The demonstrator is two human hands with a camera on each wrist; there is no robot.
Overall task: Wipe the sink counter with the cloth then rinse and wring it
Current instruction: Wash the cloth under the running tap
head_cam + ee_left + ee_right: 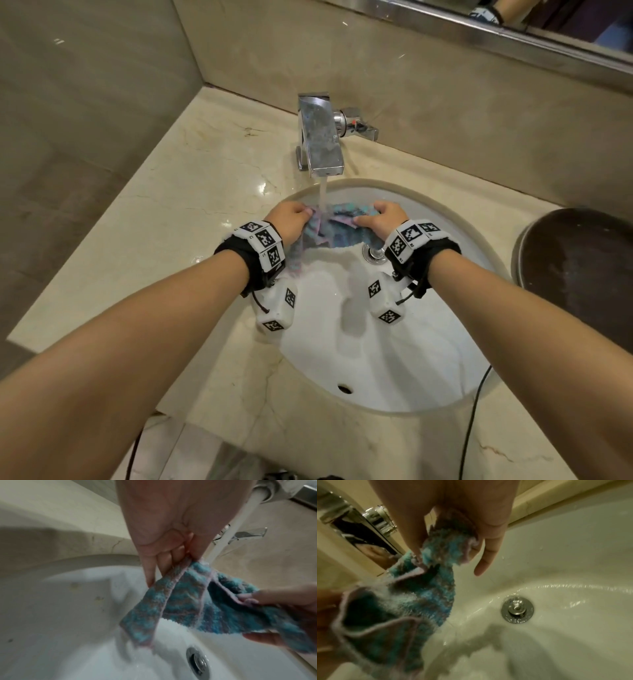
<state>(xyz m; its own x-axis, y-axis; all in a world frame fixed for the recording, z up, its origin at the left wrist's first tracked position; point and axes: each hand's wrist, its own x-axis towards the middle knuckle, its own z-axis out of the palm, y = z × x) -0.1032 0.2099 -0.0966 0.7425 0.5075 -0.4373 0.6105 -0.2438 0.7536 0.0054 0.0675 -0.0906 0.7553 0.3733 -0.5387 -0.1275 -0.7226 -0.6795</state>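
A blue cloth with pale pink edging hangs stretched between both hands over the white sink basin. My left hand pinches its left end, and my right hand grips its right end. Water runs from the chrome faucet onto the cloth's middle. In the left wrist view the cloth sags below my left hand, with the right hand's fingers on its far side. In the right wrist view the wet cloth hangs from my right hand.
The beige marble counter surrounds the basin. The metal drain lies just below my right wrist. A dark round object stands on the counter at the right. A mirror edge runs along the wall behind.
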